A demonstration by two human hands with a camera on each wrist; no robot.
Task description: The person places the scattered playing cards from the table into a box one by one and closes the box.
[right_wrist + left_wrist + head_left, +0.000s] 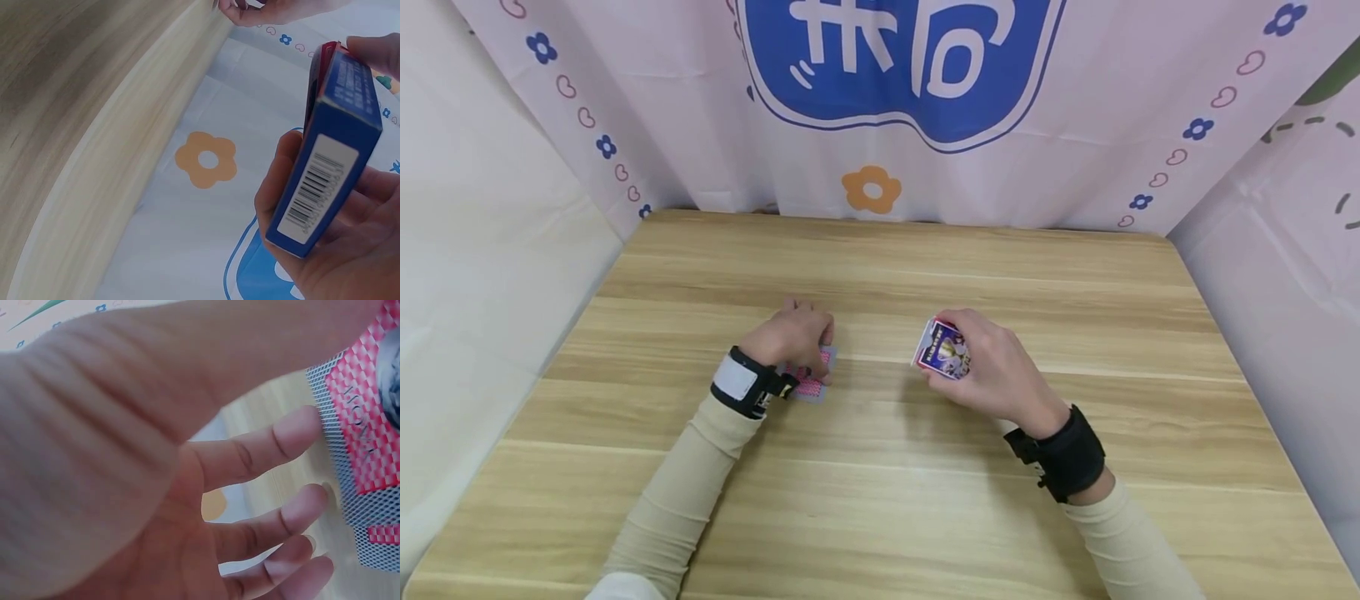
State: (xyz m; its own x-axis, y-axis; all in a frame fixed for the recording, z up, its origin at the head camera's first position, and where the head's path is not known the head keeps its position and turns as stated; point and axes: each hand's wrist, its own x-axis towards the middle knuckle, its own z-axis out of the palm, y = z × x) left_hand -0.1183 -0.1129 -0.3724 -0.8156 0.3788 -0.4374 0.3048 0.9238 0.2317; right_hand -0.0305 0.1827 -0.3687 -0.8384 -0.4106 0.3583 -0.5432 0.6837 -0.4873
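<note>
My left hand (pixel 790 337) is over a small stack of playing cards (pixel 811 388) with red-checked backs on the table. Its thumb lies over the cards and a fingertip meets their edge, gripping them; the other fingers spread beside them in the left wrist view, where the checked cards (pixel 359 450) appear slightly fanned. To the right, my right hand (pixel 1000 367) holds a blue and red card box (pixel 946 350) with a trophy picture, thumb on one side and fingers on the other. A barcode label (pixel 317 187) shows on the box's narrow side in the right wrist view.
Both hands work over a wood-grain table (pixel 880 500). Behind its far edge hangs a white curtain (pixel 700 158) with a blue emblem and an orange flower (pixel 850 190). Pale cloth (pixel 482 233) lines the left side.
</note>
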